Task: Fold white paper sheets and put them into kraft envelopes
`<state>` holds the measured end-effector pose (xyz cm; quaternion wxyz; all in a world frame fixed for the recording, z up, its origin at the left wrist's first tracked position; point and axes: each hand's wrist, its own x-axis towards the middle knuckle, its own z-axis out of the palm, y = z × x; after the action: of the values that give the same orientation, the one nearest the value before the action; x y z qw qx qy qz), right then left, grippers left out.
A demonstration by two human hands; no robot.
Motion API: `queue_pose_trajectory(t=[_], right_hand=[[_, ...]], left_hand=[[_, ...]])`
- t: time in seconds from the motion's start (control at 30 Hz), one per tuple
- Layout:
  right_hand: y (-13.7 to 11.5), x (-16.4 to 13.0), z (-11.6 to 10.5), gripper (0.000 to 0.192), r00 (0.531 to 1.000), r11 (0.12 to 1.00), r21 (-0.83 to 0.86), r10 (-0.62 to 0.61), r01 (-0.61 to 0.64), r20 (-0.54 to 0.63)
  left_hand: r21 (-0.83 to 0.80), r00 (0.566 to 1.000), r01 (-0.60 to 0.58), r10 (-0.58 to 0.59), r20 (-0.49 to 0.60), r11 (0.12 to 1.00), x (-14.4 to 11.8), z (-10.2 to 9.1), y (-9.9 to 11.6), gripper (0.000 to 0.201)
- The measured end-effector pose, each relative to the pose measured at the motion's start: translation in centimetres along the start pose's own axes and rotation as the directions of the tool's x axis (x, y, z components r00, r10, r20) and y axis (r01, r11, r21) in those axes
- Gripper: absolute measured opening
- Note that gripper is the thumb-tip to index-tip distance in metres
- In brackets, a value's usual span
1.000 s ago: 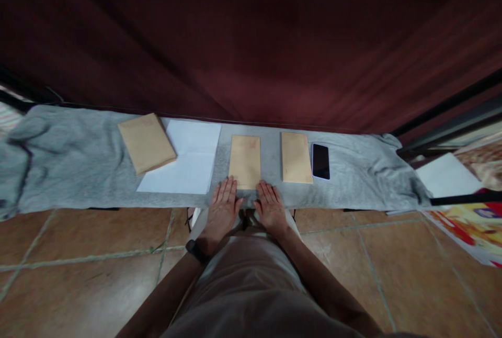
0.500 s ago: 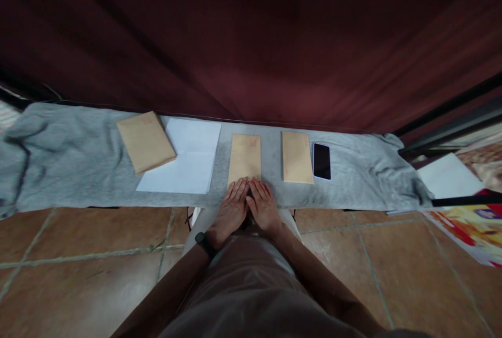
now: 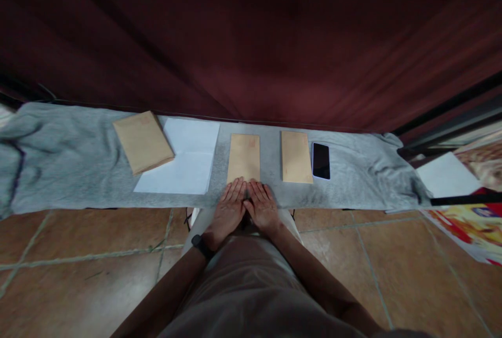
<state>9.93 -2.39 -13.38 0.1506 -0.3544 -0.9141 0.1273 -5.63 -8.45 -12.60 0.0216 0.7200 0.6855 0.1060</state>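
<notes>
A brown paper envelope [image 3: 243, 156] with red print in its upper right corner lies flat in front of me. My left hand [image 3: 231, 204] rests palm down over its lower left edge, fingers stretched out. Beside it, my right hand [image 3: 262, 206] lies flat over the lower right edge, its thumb near the left hand. The hands hide the envelope's near end. To the right is another brown envelope or stack of them [image 3: 296, 157]. On the left, a thicker stack of brown envelopes [image 3: 143, 142] overlaps white paper sheets [image 3: 186, 165].
A phone [image 3: 321, 160] with a dark screen lies right of the envelopes. Grey cloth [image 3: 82, 170] covers the narrow table. Behind it hangs a dark red curtain [image 3: 251, 66]. White paper [image 3: 447, 176] and a colourful printed box [image 3: 466, 228] are at far right, above tiled floor [image 3: 117, 285].
Both hands stay flat at the envelope's near end, with the left hand shifted very slightly left. The whole view has drifted a little; the envelopes, paper and phone otherwise look unchanged.
</notes>
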Motion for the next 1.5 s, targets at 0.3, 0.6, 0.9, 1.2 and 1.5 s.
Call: queue_pose_trajectory(t=[0.3,0.6,0.9,1.2,1.5], right_hand=[[0.5,-0.5,0.3,0.057,0.999,0.999,-0.027,0.017,-0.018,-0.046],[1.3,-1.0,0.2,0.056,0.997,0.999,-0.036,0.036,-0.038,-0.070],[1.5,-1.6,0.0,0.057,0.993,0.995,-0.068,0.063,-0.070,-0.096],[1.8,-1.8,-0.6,0.056,0.994,0.996,-0.043,0.074,-0.078,-0.086],[1.6,-0.8,-0.6,0.052,0.997,0.999,0.025,0.043,-0.042,-0.056]], left_hand=[[-0.005,0.997,0.058,-0.059,-0.040,0.998,-0.7,-0.1,-0.8,0.059],[-0.038,0.990,0.101,-0.104,-0.092,0.994,-1.2,0.0,-1.1,0.060],[-0.120,0.974,0.180,-0.194,-0.119,0.976,-0.4,-0.5,-1.8,0.050],[-0.186,0.967,0.177,-0.206,-0.151,0.966,-0.1,-0.5,-1.6,0.048],[-0.126,0.993,0.066,-0.077,-0.085,0.990,0.8,-0.1,0.2,0.051]])
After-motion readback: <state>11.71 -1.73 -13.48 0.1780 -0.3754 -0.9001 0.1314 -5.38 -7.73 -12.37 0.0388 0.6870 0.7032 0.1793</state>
